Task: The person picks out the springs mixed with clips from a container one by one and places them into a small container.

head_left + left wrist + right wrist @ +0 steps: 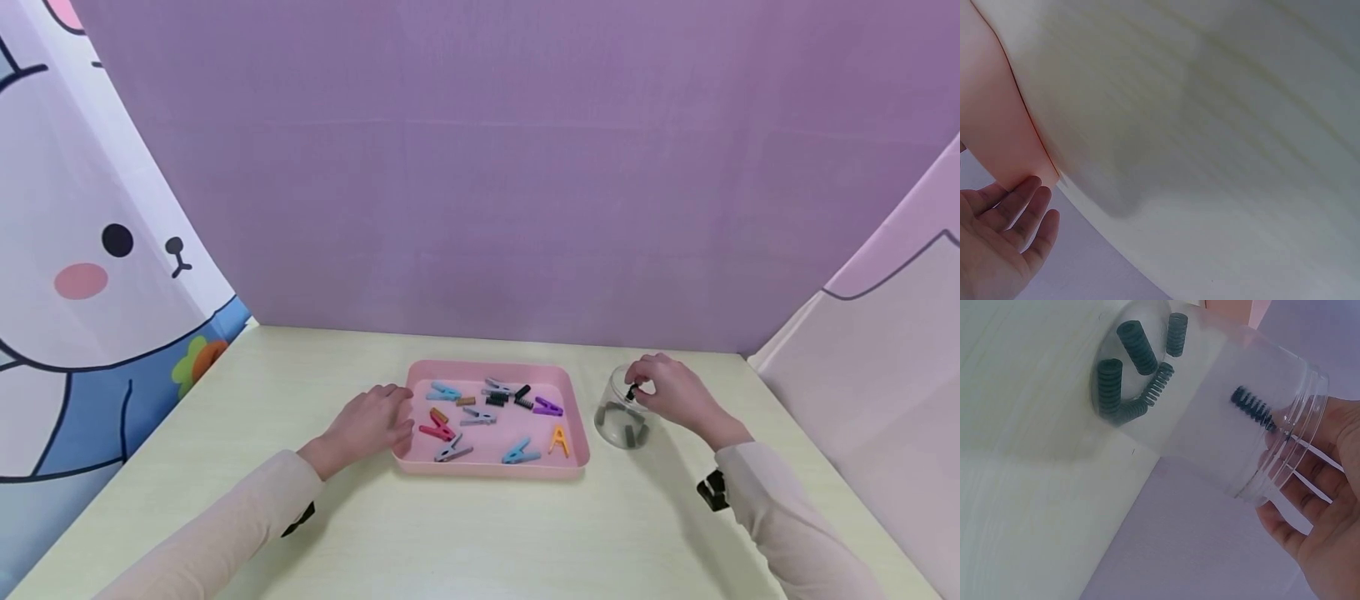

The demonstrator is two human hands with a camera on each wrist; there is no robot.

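"Right hand (678, 396)?"
"Pinching one dark coil spring (1252, 407)."
"Left hand (367, 423)?"
"Fingers loosely bent at pink tray (487, 469), left rim; farther off."
"Spring's lie?"
"Below right hand's grip, inside clear jar (1210, 440), near mouth; long axis slanting toward bottom springs (1137, 349)."

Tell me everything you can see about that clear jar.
The jar is clear and round, glass or plastic, with raised rings round its neck and no lid on. It stands upright on the pale table, right of the pink tray and apart from it. Several dark springs rest at its bottom. The right hand holds another spring inside its mouth; whether that hand touches the rim is unclear.
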